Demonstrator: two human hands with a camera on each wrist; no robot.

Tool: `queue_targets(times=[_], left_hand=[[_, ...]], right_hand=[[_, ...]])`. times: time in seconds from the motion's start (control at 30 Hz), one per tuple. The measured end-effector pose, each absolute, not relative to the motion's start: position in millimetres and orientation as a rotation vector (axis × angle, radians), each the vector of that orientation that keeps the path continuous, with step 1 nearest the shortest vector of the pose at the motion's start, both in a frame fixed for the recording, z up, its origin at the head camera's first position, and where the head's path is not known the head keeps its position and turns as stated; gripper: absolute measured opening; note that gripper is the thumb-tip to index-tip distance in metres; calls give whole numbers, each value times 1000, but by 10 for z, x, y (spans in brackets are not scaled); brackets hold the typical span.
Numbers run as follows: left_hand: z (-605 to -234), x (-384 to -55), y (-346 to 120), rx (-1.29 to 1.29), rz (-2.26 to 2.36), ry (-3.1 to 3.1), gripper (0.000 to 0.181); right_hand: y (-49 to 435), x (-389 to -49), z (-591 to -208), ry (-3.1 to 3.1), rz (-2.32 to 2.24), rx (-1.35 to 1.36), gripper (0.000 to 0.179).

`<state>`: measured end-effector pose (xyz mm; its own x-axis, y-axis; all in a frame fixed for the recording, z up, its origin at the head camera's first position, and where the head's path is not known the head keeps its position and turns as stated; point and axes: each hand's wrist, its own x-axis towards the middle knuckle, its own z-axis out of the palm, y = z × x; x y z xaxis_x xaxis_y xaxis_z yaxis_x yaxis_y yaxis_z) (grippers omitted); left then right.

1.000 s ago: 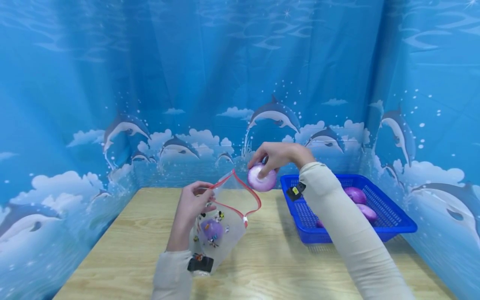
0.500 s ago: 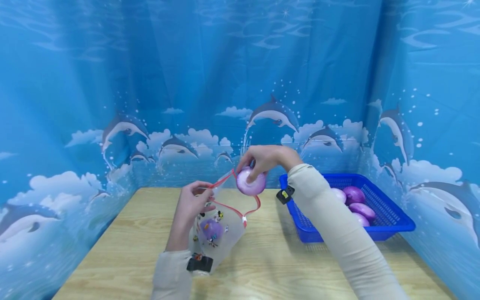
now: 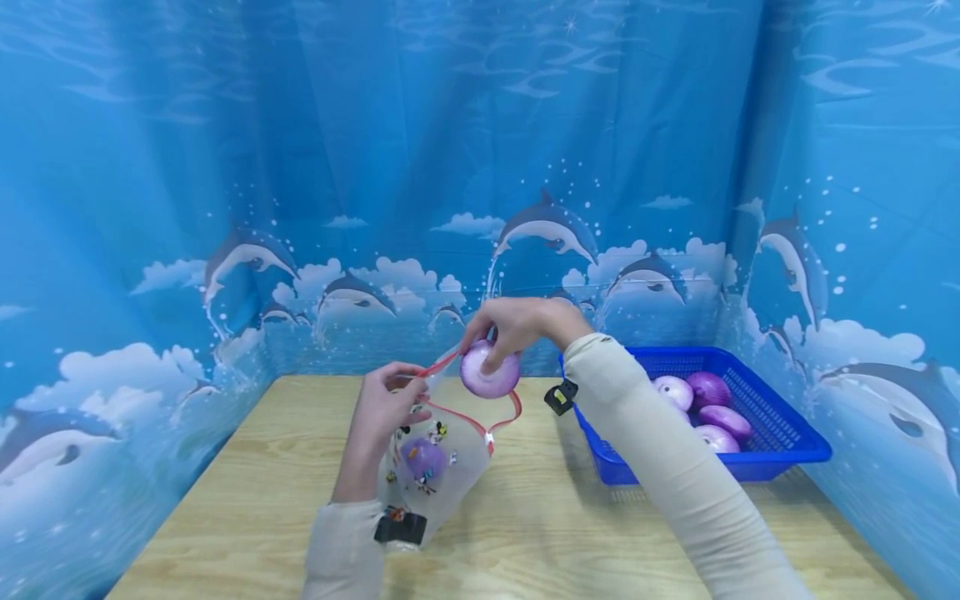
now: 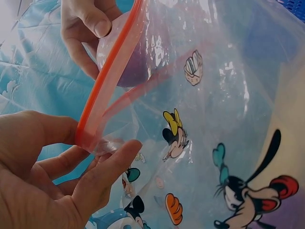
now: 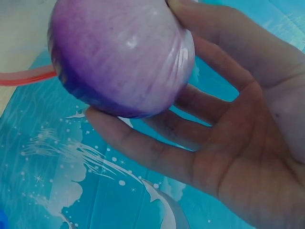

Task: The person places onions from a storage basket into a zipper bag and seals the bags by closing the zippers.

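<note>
My left hand (image 3: 390,403) pinches the red zip edge of a clear zip bag (image 3: 463,467) printed with cartoon figures. The bag's mouth gapes toward the upper right, and a purple onion (image 3: 423,458) shows through its lower part. In the left wrist view, thumb and fingers grip the bag (image 4: 176,109) at one end of its orange-red strip. My right hand (image 3: 517,325) holds another purple-white onion (image 3: 489,372) from above, right at the bag's mouth. The right wrist view shows thumb and fingers curled around this onion (image 5: 121,57), the red strip passing behind it.
A blue plastic basket (image 3: 787,454) with several purple onions (image 3: 708,389) stands on the right of the wooden table (image 3: 540,533), partly behind my right forearm. A blue dolphin-print curtain (image 3: 480,167) hangs around the table's back and sides.
My right hand has carried its onion left and slightly down, from beside the bag to its mouth. More onions in the basket have come into sight. The left hand and bag stay put.
</note>
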<state>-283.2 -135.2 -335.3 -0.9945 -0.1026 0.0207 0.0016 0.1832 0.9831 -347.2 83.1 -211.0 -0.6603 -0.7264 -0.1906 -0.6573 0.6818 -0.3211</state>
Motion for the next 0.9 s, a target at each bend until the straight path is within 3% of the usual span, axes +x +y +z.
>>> queue_targets(times=[0.9], left_hand=[[-3338, -2814, -1380, 84, -1960, -2345, 24]], right_hand=[[847, -3458, -2076, 2585, -393, -1066, 42]])
